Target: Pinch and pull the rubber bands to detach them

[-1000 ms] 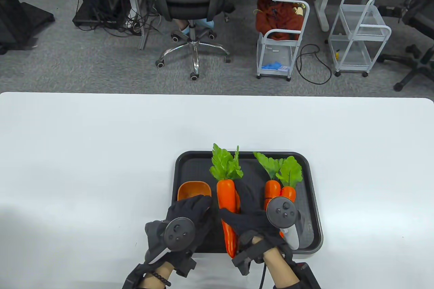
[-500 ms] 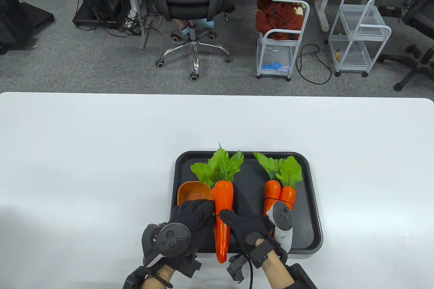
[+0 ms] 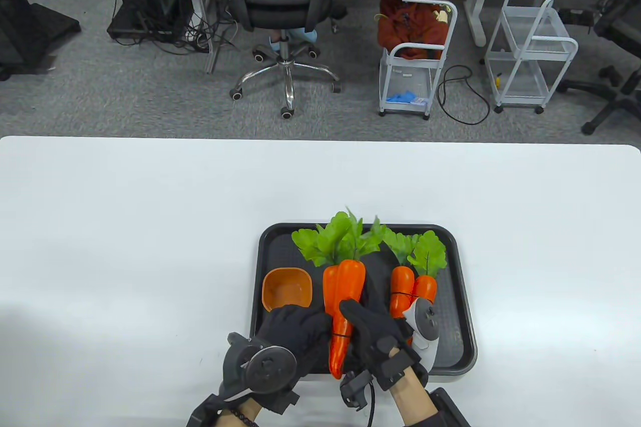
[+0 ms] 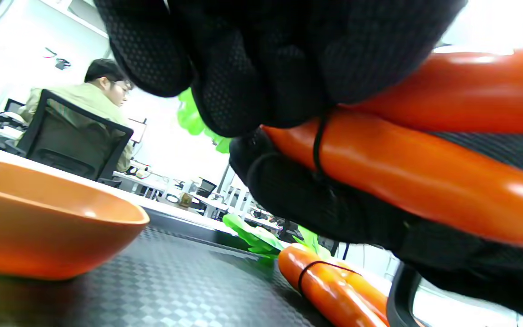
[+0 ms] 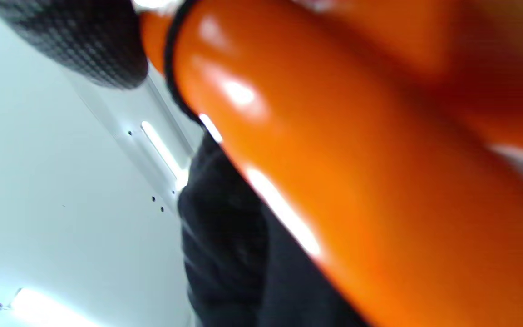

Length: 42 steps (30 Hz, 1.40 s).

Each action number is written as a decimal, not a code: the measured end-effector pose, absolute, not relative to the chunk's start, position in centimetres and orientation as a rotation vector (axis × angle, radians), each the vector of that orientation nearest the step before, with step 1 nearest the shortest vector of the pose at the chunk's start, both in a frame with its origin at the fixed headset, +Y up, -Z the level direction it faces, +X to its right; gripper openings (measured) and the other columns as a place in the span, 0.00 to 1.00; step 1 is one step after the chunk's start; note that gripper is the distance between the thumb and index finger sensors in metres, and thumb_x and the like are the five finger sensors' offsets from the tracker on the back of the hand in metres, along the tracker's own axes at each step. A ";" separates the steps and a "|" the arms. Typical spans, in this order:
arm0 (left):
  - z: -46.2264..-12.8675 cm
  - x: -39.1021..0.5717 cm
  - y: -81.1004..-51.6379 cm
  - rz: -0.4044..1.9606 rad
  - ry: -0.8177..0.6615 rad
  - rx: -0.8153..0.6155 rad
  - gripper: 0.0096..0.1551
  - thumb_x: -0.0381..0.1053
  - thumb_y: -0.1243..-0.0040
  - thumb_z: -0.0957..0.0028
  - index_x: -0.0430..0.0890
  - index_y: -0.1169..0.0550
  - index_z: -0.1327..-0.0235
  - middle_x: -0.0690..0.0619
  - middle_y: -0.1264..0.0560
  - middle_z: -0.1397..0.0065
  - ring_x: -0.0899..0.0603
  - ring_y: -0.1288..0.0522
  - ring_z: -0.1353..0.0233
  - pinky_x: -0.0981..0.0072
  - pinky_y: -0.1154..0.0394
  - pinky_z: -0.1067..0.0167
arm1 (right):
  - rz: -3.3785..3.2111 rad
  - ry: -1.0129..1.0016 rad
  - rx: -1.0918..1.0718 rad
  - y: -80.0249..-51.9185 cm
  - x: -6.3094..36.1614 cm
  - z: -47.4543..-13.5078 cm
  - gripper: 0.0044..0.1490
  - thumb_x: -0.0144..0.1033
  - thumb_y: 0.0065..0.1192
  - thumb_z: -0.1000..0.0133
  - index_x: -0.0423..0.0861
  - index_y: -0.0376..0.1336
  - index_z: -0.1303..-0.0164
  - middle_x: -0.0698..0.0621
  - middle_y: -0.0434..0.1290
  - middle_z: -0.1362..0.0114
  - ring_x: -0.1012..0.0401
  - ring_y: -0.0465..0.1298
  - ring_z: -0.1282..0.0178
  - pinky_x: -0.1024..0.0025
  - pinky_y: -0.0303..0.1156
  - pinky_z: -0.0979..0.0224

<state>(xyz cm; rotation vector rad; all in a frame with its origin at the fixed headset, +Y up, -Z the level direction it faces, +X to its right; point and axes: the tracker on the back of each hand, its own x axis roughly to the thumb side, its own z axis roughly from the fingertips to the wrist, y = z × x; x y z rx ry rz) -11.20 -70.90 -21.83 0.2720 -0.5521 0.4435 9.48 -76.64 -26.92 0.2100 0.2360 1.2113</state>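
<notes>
A pair of toy carrots (image 3: pixel 340 302) with green leaves is held over the black tray (image 3: pixel 463 297). A thin black rubber band (image 3: pixel 341 334) circles them near the tips; it also shows in the left wrist view (image 4: pixel 318 143) and the right wrist view (image 5: pixel 173 68). My left hand (image 3: pixel 300 332) grips the pair from the left, fingers at the band. My right hand (image 3: pixel 370 332) holds the pair from the right. A second carrot pair (image 3: pixel 413 292) with its own black band (image 3: pixel 403 293) lies on the tray's right side.
A small orange bowl (image 3: pixel 287 289) sits on the tray's left side, just beyond my left hand. The white table (image 3: pixel 125 227) stretches around the tray. An office chair and carts stand on the floor beyond.
The held carrot pair has turned and shifted right, so both carrots now show side by side. Both hands slid nearer to me along it, and the bowl is uncovered.
</notes>
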 end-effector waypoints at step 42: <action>-24.3 -13.1 -66.9 0.174 -0.533 0.242 0.20 0.59 0.35 0.52 0.56 0.16 0.49 0.59 0.09 0.56 0.51 0.11 0.55 0.50 0.16 0.44 | 1.226 0.084 0.206 -76.1 11.7 -27.5 0.58 0.55 0.68 0.44 0.51 0.36 0.19 0.30 0.40 0.19 0.29 0.68 0.30 0.41 0.72 0.34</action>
